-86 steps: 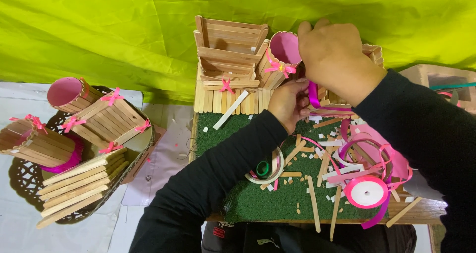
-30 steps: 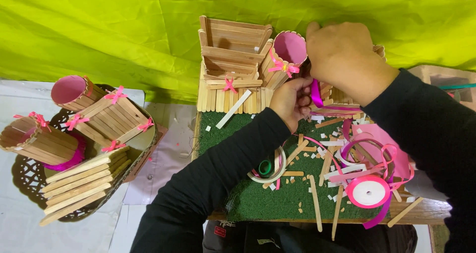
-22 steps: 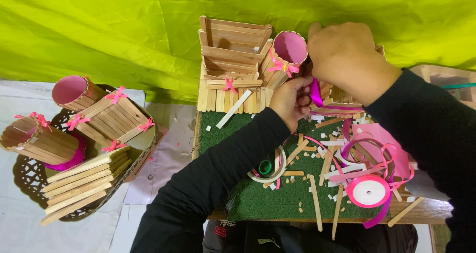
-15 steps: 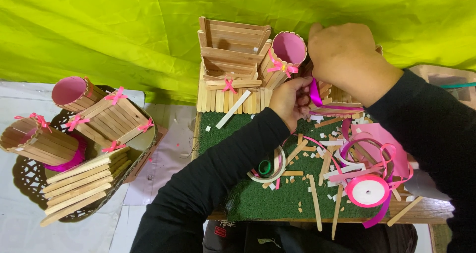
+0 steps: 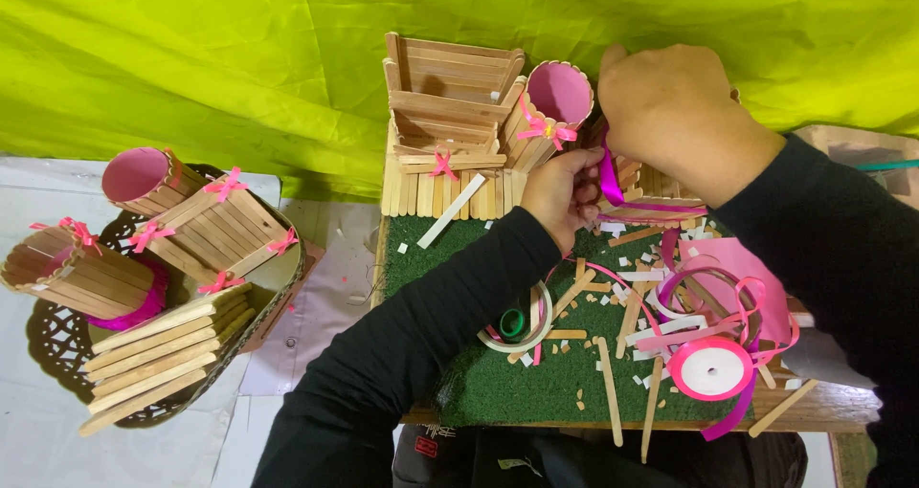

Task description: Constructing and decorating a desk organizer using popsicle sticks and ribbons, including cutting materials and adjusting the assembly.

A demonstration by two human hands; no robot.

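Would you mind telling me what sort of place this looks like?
Probably a small handicraft work table: wooden stick boxes, a pink ribbon spool and loose sticks lie on a green mat before a yellow-green cloth backdrop.

backdrop cloth (image 5: 239, 57): bright yellow-green
mat (image 5: 498, 373): dark green
ribbon (image 5: 610, 177): magenta
ribbon spool (image 5: 710, 367): pink with white centre
stick boxes (image 5: 450, 124): pale wood, pink bows
cup (image 5: 558, 96): pink inside
basket (image 5: 57, 344): dark brown lattice
sleeves (image 5: 431, 325): black
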